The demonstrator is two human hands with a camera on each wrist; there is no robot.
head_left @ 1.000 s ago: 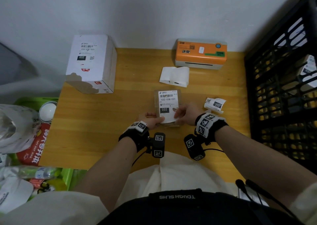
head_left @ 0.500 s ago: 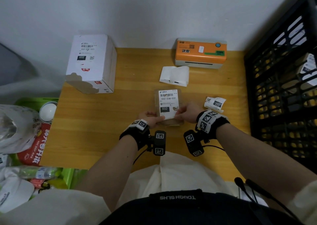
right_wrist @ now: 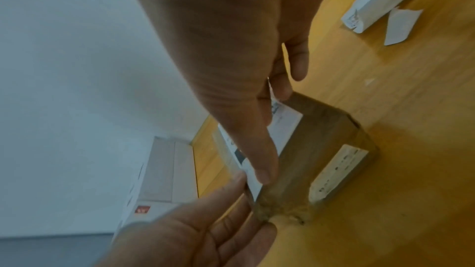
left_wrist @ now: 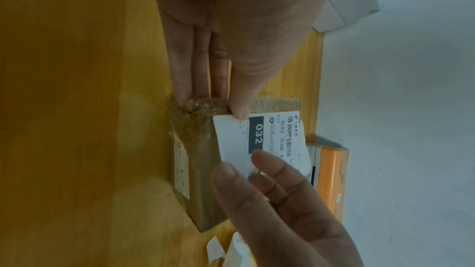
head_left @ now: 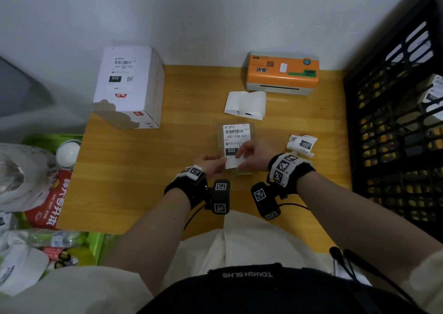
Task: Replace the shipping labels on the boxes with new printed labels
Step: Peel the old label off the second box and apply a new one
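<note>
A small brown cardboard box (head_left: 220,131) lies mid-table with a white label (head_left: 236,136) reading 032-038-E01 on its top. The label's near end (left_wrist: 231,135) stands slightly off the box. My left hand (head_left: 211,164) is at the near left corner. Its straight fingers (left_wrist: 200,80) lie against the box's side and its thumb tip touches the label's corner. My right hand (head_left: 254,153) pinches the label's right edge, thumb (right_wrist: 257,149) laid over the print, fingers (right_wrist: 285,88) at the edge. The box's side bears a small sticker (right_wrist: 336,172).
A white box (head_left: 129,83) with a label stands back left. An orange label printer (head_left: 282,71) sits at the back with white backing paper (head_left: 245,105) before it. A crumpled label (head_left: 302,144) lies right. A black crate (head_left: 395,122) borders the right, a green bin (head_left: 96,246) the left.
My right hand has shifted a little forward and left over the label. The box and my left hand stay about where they were.
</note>
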